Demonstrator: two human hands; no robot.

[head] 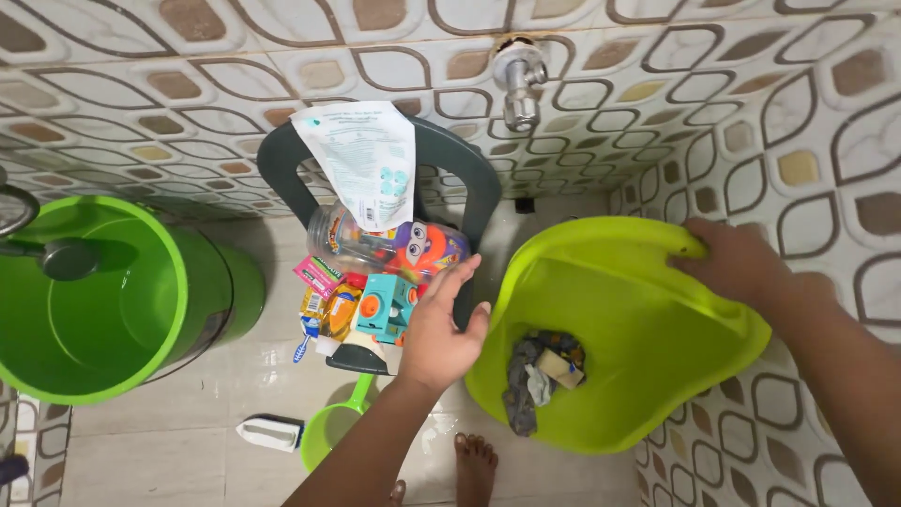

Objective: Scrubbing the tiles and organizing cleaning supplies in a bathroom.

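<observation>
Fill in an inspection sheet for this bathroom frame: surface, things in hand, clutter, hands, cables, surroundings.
Surface: pale tiled floor, wet patch by the feet.
Things in hand: lime tub tilted, small cloths in it; dark plastic stool loaded with a clear jar, teal box and white pouch.
Clutter: green bucket, green mug, white brush.
Hands: right hand grips the tub rim; left hand open at the stool.
Cables: nothing seen.
Surroundings: patterned wall tiles, metal tap.

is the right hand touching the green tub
Touching: the head view shows the right hand resting on the tub's upper rim, fingers over its edge.
</observation>
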